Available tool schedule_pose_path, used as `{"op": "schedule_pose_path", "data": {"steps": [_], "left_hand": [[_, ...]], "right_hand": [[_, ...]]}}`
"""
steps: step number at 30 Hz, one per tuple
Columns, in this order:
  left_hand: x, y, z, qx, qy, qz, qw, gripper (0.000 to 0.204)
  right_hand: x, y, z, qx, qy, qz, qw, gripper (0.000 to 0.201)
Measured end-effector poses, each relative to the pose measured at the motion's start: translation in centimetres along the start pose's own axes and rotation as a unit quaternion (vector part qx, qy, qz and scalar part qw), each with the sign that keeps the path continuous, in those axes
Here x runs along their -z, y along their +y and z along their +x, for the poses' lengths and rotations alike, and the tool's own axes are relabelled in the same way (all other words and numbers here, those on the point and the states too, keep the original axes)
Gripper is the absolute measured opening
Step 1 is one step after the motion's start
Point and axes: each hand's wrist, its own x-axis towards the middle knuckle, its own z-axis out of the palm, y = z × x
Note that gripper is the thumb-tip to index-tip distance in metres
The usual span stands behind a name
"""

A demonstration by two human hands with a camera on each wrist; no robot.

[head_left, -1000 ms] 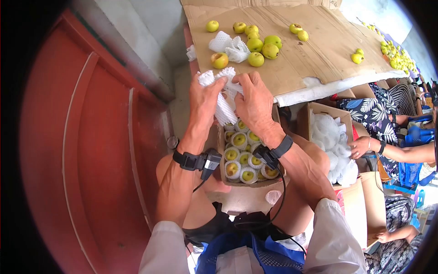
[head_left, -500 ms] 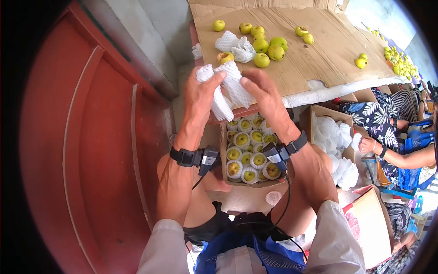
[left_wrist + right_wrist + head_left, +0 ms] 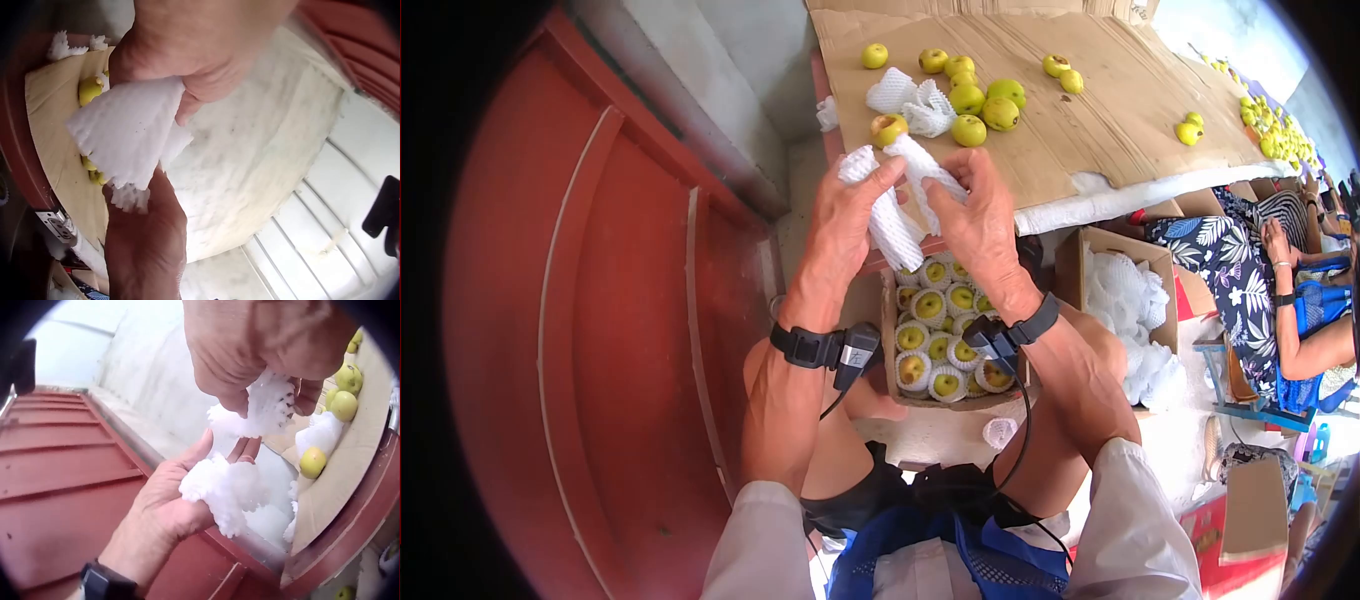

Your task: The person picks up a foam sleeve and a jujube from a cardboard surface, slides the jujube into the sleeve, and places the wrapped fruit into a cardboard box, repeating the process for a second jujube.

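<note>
In the head view the left hand (image 3: pixel 840 217) holds a flattened white foam net sleeve (image 3: pixel 892 232), thumb across it. Beside it the right hand (image 3: pixel 980 220) pinches a second white net sleeve (image 3: pixel 920 170) between thumb and fingers. The two sleeves hang side by side above the table's near edge. In the left wrist view one sleeve (image 3: pixel 128 131) spreads wide below the left hand. The right wrist view shows the right hand (image 3: pixel 269 350) gripping its sleeve (image 3: pixel 265 406) over the left hand's sleeve (image 3: pixel 219 490).
Green-yellow fruits (image 3: pixel 968 130) and loose netting (image 3: pixel 930 108) lie on the cardboard-covered table (image 3: pixel 1090 130). Below the hands stands a box of netted fruits (image 3: pixel 940 352). A carton of white netting (image 3: pixel 1125 300) is at the right, near other people. A red door (image 3: pixel 590 320) fills the left.
The right hand's fingers have closed round its sleeve, which is narrower now, and the left sleeve is turned more into view. At the right, another person's hand has moved away from the netting carton.
</note>
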Motion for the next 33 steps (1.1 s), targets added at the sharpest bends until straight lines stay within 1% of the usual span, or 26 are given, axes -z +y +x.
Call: {"op": "schedule_pose_path", "data": {"steps": [1,2,3,4,5,7,9,12,14,16,17,18,19,20,21,22,23,24,25,26,28,29,31,32,33], "left_hand": [[-0.1,-0.2,0.1,0.000,-0.001,0.001,1.000,0.048],[-0.1,-0.3,0.2,-0.003,-0.021,-0.019,1.000,0.049],[-0.2,-0.2,0.2,-0.007,-0.041,-0.038,0.998,0.051],[-0.3,-0.1,0.3,-0.006,-0.041,-0.037,0.998,0.051],[-0.3,0.0,0.3,0.001,-0.041,-0.038,0.998,0.051],[-0.6,0.3,0.1,0.009,-0.040,-0.039,0.998,0.051],[-1.2,0.3,-0.1,0.008,-0.035,-0.073,0.997,0.039],[-0.8,0.4,0.1,-0.011,-0.019,-0.043,0.999,0.037],[-0.6,0.4,0.2,-0.018,-0.005,-0.066,0.998,0.038],[-0.8,0.7,0.0,-0.025,0.010,-0.089,0.996,0.038],[-1.0,0.7,-0.1,-0.045,0.025,-0.060,0.997,0.041],[-1.2,1.0,-0.3,-0.064,0.040,-0.032,0.997,0.043],[-1.3,1.3,-0.6,-0.063,0.041,-0.033,0.997,0.043],[-1.4,1.6,-0.9,-0.066,0.026,0.024,0.997,0.042],[-1.6,1.6,-1.1,-0.068,0.009,0.080,0.994,0.041],[-1.8,1.4,-1.1,-0.066,0.008,0.079,0.995,0.041],[-2.2,1.0,-1.2,-0.082,0.004,0.080,0.993,0.041],[-2.5,0.8,-1.4,-0.100,0.001,0.081,0.992,0.042],[-2.7,0.8,-1.6,-0.097,0.000,0.079,0.992,0.042],[-2.8,0.9,-1.8,-0.087,-0.007,0.067,0.994,0.041],[-3.0,0.8,-1.8,-0.077,-0.011,0.053,0.996,0.040],[-2.9,0.5,-1.6,-0.064,-0.010,0.029,0.997,0.040],[-2.4,0.1,-1.5,-0.052,-0.007,0.005,0.999,0.040],[-2.2,-0.1,-1.4,-0.047,-0.004,-0.013,0.999,0.040],[-2.0,-0.3,-1.3,-0.042,-0.001,-0.031,0.999,0.040]], "right_hand": [[-0.1,-0.1,-0.1,0.015,-0.007,-0.027,1.000,0.026],[-0.2,-0.2,-0.3,0.015,-0.007,-0.026,1.000,0.026],[-0.3,-0.3,-0.6,0.052,-0.023,-0.030,0.998,0.026],[-0.3,-0.3,-0.7,0.089,-0.039,-0.033,0.995,0.026],[-0.3,-0.3,-0.7,0.088,-0.039,-0.033,0.995,0.026],[-0.3,-0.4,-0.7,0.115,-0.046,-0.041,0.991,0.027],[-0.3,-0.5,-0.8,0.120,-0.053,-0.049,0.990,0.027],[-0.2,-0.7,-1.0,0.124,-0.071,-0.064,0.988,0.028],[0.0,-0.7,-1.0,0.123,-0.083,-0.071,0.986,0.028],[0.1,-0.4,-0.9,0.116,-0.112,-0.019,0.987,0.034],[0.0,-0.3,-0.9,0.117,-0.112,-0.019,0.987,0.034],[-0.2,-0.3,-0.9,0.037,-0.122,0.033,0.991,0.044],[-0.3,-0.2,-0.9,-0.044,-0.131,0.085,0.987,0.055],[-0.6,0.0,-0.8,-0.047,-0.132,0.084,0.987,0.055],[-1.0,0.3,-0.7,-0.011,-0.153,0.100,0.983,0.064],[-1.1,0.5,-0.7,0.024,-0.173,0.116,0.978,0.073],[-1.0,0.8,-0.6,0.022,-0.172,0.114,0.978,0.073],[-0.7,0.5,-0.5,-0.027,-0.221,0.103,0.969,0.075],[-0.5,0.3,-0.4,-0.076,-0.269,0.091,0.956,0.077],[-0.7,0.3,-0.5,-0.079,-0.270,0.089,0.956,0.077],[-1.1,0.0,-0.5,-0.132,-0.313,0.260,0.904,0.065],[-1.2,-0.1,-0.5,-0.133,-0.315,0.260,0.903,0.065],[-1.5,-0.5,-0.6,-0.181,-0.349,0.103,0.914,0.043],[-1.6,-0.5,-0.9,-0.182,-0.351,0.104,0.913,0.043],[-1.7,-0.5,-1.3,-0.189,-0.333,0.106,0.918,0.038]]}}
